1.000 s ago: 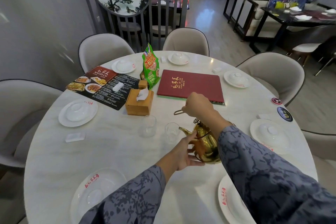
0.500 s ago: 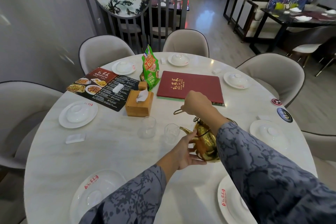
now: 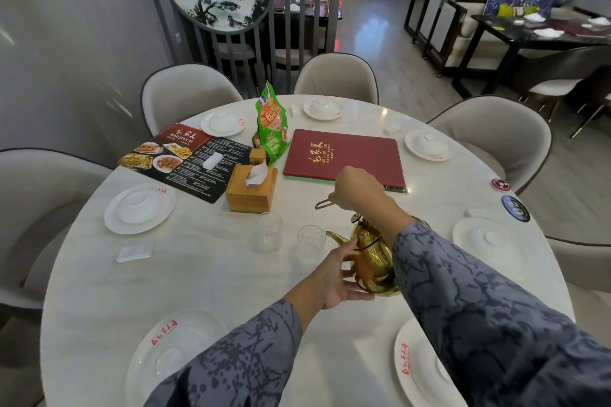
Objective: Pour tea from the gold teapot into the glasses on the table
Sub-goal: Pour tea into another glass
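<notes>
Left hand (image 3: 337, 277): nearest to us, fingers spread and cupped against the teapot's lower left side, thumb up near the spout root; it steadies, it does not clamp.
Teapot (image 3: 373, 261): we hold it just right of the near glass; whether its base touches the table (image 3: 205, 277) we cannot tell.
Spout axis: points left and a little away from us, tip just beside the near glass's rim.
Near glass (image 3: 309, 243): just left of the spout; we judge it the first to fill.
Far glass (image 3: 268, 231): further left, beside the first; both look empty.
Right hand (image 3: 357, 188): beyond the pot, fist closed on the raised handle (image 3: 322, 204).
</notes>
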{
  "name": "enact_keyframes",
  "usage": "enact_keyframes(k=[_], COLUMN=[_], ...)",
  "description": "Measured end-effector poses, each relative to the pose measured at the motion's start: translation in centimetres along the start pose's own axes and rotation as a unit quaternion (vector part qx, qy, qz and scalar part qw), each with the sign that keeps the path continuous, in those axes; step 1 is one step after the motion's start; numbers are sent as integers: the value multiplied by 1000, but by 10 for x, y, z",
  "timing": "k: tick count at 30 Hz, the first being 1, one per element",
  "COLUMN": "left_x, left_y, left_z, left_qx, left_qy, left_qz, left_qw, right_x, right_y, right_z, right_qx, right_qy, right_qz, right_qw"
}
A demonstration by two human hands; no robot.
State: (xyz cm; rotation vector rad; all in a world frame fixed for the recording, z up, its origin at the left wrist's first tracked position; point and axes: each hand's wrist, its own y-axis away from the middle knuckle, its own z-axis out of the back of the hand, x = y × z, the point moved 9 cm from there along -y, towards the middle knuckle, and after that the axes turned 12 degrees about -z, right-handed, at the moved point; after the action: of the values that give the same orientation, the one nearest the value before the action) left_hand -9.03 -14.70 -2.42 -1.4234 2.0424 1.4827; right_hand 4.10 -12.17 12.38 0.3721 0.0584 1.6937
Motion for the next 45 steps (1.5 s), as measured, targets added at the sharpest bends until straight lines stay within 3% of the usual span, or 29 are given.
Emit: enact_keyframes(k=[27, 45], left_x=[2, 4], left_y=[-5, -6], left_z=[14, 47], left_qx=[-5, -56], left_qy=[-42, -161], left_qz=[-18, -56], left_qw=[999, 984], right_x=[-1, -43], right_y=[-2, 23], right_z=[-13, -25], right_qx=[8, -5], right_qy=[-19, -160], right_qz=[-9, -5], right_qw=[1000, 987])
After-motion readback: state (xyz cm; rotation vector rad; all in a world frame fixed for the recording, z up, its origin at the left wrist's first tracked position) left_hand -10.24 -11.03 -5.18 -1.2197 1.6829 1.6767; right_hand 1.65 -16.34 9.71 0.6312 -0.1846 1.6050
